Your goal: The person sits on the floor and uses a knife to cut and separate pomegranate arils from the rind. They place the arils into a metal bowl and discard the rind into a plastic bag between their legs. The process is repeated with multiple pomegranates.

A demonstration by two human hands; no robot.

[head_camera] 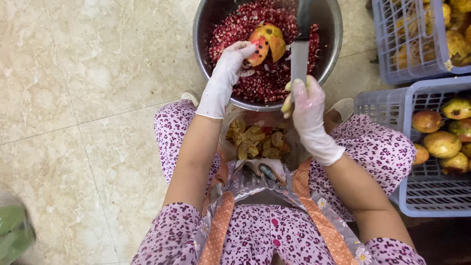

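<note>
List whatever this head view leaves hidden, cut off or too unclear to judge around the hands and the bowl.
- Knife: handle hidden inside the right hand; blade tip blurred.
- Metal bowl: far rim cut off by the top edge.
- Pomegranate piece: underside hidden; left hand covers one side.
- Peel scraps: container hidden by bowl and forearms.
- Upper basket and lower basket: cut off by the right edge.

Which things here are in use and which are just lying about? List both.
In use: left hand holding a pomegranate piece; right hand gripping a knife; steel bowl of seeds; peel pile.

Lying about: lower crate of pomegranates; upper crate of fruit; green thing at the floor's edge.
</note>
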